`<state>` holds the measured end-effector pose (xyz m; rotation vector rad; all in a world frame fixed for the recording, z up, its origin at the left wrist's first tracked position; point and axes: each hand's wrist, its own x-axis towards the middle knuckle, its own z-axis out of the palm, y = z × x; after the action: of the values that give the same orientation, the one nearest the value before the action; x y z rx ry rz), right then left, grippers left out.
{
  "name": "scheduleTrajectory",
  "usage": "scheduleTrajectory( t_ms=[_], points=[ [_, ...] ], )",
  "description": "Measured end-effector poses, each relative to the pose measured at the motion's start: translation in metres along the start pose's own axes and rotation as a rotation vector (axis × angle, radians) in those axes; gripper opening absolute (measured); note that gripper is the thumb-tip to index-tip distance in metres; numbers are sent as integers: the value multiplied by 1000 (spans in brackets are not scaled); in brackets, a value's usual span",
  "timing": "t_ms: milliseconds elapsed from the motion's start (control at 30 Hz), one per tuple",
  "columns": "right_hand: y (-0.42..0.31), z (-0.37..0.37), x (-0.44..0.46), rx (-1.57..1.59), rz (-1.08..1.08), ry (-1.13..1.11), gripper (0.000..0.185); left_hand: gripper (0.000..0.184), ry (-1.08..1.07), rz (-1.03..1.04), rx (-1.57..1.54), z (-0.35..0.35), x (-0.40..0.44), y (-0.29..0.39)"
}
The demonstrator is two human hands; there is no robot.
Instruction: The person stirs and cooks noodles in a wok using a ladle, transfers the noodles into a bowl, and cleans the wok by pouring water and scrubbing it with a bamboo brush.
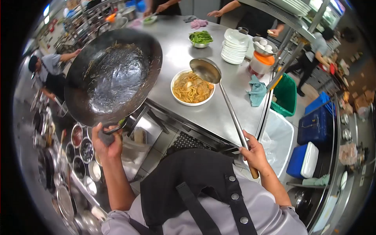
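My left hand [107, 143] is closed around the handle of a large dark wok [117, 74], with a grey cloth [106, 137] at the grip. The wok is tilted so its inside shows, oily and with a few noodle scraps on its wall. My right hand [253, 150] grips the long handle of a metal ladle [206, 70]. The ladle's bowl hangs over the edge of a white bowl [192, 104] filled with noodles [190, 87]. That bowl stands on the steel table [164, 88], between the wok and the ladle handle.
A stack of white plates [234, 51], a bowl of greens [200, 38], a bowl of eggs [265, 46] and a green cloth [257, 92] are on the table. Sauce containers [87, 149] stand at left. Bins [284, 94] flank the table's right side. Other people work around it.
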<state>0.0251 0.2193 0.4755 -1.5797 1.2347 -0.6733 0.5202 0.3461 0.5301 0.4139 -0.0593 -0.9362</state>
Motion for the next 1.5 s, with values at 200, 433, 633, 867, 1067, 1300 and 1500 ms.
scheduleTrajectory(
  t_ms=[200, 433, 633, 867, 1067, 1300, 1500],
  points=[
    [26, -29, 15, 221, -10, -83, 70, 45, 110, 27, -203, -50, -128, 26],
    [26, -2, 18, 1180, 133, -688, 54, 22, 133, 329, -277, -105, -256, 56],
    [-97, 112, 13, 1071, -107, -1372, 62, 23, 52, 470, -485, -145, -353, 98],
    [-98, 235, 15, -15, -161, -1639, 72, 56, 245, 786, -608, -211, -441, 96],
    [-29, 281, 104, -55, -411, -1679, 53, 44, 548, 1064, -709, -188, -438, -20],
    [-76, 379, 102, -43, -90, -1906, 52, 14, 884, 1441, -600, -220, -400, -83],
    [-179, 542, -12, -37, -693, -2118, 64, 21, 858, 1592, -652, -265, -366, -50]
  ],
)
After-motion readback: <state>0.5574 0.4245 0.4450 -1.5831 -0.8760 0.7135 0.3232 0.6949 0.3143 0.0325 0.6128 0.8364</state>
